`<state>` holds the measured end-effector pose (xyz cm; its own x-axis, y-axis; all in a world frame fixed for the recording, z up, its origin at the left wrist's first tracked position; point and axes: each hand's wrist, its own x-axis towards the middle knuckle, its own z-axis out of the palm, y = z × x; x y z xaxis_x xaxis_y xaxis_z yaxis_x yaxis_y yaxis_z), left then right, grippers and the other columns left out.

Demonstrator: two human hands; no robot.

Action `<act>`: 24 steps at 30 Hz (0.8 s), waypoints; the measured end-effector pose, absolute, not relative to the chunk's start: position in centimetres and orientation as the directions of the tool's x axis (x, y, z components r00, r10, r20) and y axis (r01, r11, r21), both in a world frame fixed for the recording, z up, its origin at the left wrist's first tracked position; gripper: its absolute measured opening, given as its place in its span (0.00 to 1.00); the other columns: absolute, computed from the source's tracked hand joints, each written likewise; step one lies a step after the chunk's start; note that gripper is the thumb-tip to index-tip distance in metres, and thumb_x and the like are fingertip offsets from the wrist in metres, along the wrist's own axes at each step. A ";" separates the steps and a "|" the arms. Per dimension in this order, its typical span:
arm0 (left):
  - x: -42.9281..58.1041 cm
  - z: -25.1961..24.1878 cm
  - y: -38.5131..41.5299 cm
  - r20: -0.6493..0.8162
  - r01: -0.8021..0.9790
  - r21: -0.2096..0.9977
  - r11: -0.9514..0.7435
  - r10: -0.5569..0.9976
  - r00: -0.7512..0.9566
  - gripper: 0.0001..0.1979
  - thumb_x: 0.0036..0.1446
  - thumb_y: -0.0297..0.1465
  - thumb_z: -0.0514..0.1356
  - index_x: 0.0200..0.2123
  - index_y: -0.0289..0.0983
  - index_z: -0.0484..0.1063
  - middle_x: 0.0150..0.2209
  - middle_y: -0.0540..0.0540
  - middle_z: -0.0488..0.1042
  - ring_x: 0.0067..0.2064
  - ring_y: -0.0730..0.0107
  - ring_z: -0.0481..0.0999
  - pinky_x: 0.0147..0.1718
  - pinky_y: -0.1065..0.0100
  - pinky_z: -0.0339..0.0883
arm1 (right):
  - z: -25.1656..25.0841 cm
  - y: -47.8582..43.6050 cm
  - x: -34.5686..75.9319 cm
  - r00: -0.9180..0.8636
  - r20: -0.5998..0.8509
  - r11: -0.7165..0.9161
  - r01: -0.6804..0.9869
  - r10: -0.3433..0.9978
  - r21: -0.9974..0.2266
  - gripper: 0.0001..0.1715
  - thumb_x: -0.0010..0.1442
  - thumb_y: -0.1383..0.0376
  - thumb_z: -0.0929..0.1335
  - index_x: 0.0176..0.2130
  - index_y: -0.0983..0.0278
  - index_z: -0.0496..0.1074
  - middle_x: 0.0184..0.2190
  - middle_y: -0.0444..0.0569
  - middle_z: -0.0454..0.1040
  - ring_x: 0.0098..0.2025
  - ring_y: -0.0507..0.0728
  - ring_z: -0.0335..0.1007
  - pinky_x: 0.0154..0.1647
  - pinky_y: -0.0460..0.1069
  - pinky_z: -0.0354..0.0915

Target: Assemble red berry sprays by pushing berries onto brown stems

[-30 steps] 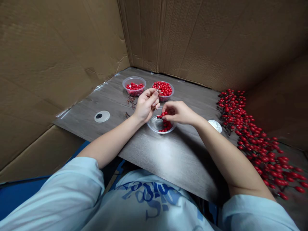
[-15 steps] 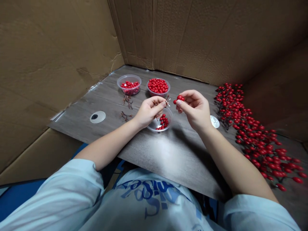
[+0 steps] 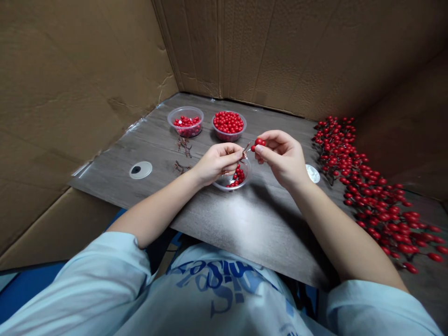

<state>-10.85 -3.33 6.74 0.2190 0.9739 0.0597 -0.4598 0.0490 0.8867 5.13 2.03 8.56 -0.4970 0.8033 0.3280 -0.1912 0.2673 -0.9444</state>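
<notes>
My left hand (image 3: 217,163) is closed in a pinch on a thin brown stem (image 3: 246,149) just above a small clear bowl (image 3: 224,185) that holds several red berries. My right hand (image 3: 283,156) is closed too, pinching red berries (image 3: 259,142) between thumb and fingers. The berries sit right at the tip of the stem, and the two hands almost touch over the bowl's far rim.
Two clear tubs of red berries (image 3: 185,122) (image 3: 228,124) stand at the back of the grey table (image 3: 245,224). Bare brown stems (image 3: 182,143) lie near them. A heap of berry sprigs (image 3: 371,196) covers the right side. A white lid (image 3: 312,173), a round cable hole (image 3: 140,170) and cardboard walls surround.
A second ago my right hand was down in the near bowl; it has risen with berries pinched and now meets the stem held in my left hand. The view shifted slightly.
</notes>
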 end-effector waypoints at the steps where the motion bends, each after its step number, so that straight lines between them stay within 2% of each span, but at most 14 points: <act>1: -10.9 6.8 -3.3 0.045 -0.458 0.886 0.067 0.972 0.231 0.16 0.43 0.36 0.69 0.26 0.31 0.67 0.15 0.57 0.56 0.14 0.88 0.50 0.13 0.80 0.46 | 8.6 2.1 5.2 -0.509 0.330 0.275 -0.183 0.795 -0.944 0.20 0.46 0.58 0.74 0.34 0.65 0.67 0.27 0.42 0.70 0.24 0.46 0.65 0.23 0.42 0.65; 7: -11.3 6.8 -3.4 -0.003 -0.457 0.879 0.138 0.959 0.283 0.17 0.41 0.35 0.70 0.25 0.31 0.67 0.16 0.56 0.56 0.15 0.88 0.51 0.13 0.80 0.46 | 8.7 2.3 5.6 -0.543 0.363 0.318 -0.179 0.757 -0.931 0.17 0.47 0.59 0.74 0.34 0.65 0.68 0.27 0.43 0.70 0.25 0.46 0.67 0.23 0.41 0.66; 14: -11.4 6.6 -3.3 -0.030 -0.445 0.876 0.187 0.941 0.337 0.17 0.42 0.35 0.70 0.26 0.30 0.67 0.17 0.56 0.55 0.15 0.88 0.51 0.13 0.80 0.46 | 9.5 2.3 6.3 -0.601 0.393 0.437 -0.080 0.696 -0.896 0.15 0.48 0.60 0.73 0.33 0.65 0.69 0.26 0.43 0.71 0.25 0.47 0.68 0.25 0.43 0.68; 24: -11.3 6.4 -3.2 -0.001 -0.451 0.879 0.155 0.946 0.325 0.17 0.43 0.35 0.69 0.27 0.31 0.67 0.17 0.56 0.58 0.15 0.88 0.51 0.13 0.80 0.46 | 8.6 2.0 5.9 -0.550 0.433 0.469 -0.083 0.714 -0.879 0.15 0.50 0.58 0.72 0.34 0.64 0.69 0.26 0.43 0.71 0.24 0.47 0.67 0.25 0.44 0.69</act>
